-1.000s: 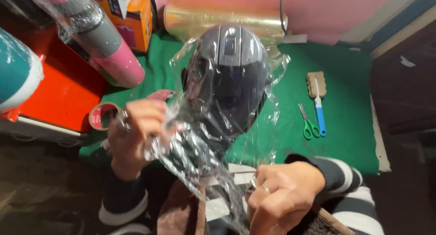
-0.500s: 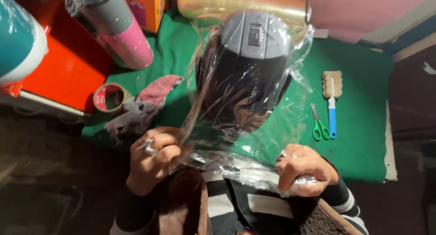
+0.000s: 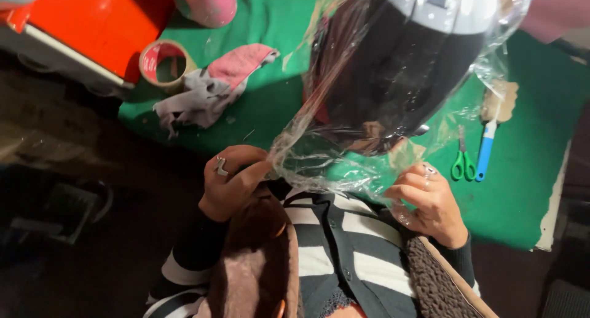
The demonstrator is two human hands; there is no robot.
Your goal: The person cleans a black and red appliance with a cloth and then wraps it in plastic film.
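Note:
A dark helmet (image 3: 405,66) with a grey top stands on the green table cover (image 3: 522,189), wrapped in a clear plastic film (image 3: 319,152). My left hand (image 3: 230,183), with a ring on it, pinches the film's lower left edge close to my chest. At the lower right edge of the film my right hand (image 3: 427,201), also ringed, grips the plastic. The film stretches taut from both hands up over the helmet. My striped sleeves and cardigan fill the bottom of the view.
A roll of tape (image 3: 165,63) and a pink and grey rag (image 3: 212,87) lie at the table's left. Green-handled scissors (image 3: 462,161) and a blue-handled brush (image 3: 491,130) lie at the right. An orange box (image 3: 92,29) and a pink cylinder (image 3: 209,1) stand behind.
Both hands have dropped lower and moved apart, drawing the film down under the helmet. The view has closed in on the helmet and tilted down.

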